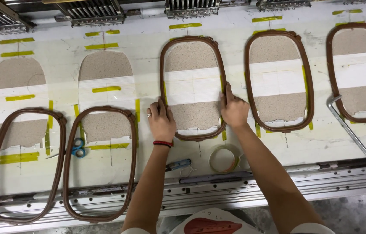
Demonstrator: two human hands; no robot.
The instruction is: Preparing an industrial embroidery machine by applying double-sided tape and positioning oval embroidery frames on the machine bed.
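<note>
A brown oval hoop frame (193, 40) lies on the white work table (235, 43) around a speckled beige oval opening crossed by a white band. My left hand (161, 120) presses flat on the frame's lower left edge; it wears a ring and a red wrist band. On the frame's right edge my right hand (233, 109) rests with fingers pointing up along the rim. Both hands touch the frame without closing around it.
Two more brown frames (278, 34) (358, 26) sit over openings to the right. Two loose frames (20, 112) (100, 110) hang over the front rail at left. Blue-handled scissors (78, 147), a tape roll (224, 159), small snips (178, 164) and a metal hex key (347, 125) lie nearby. Machine heads line the back.
</note>
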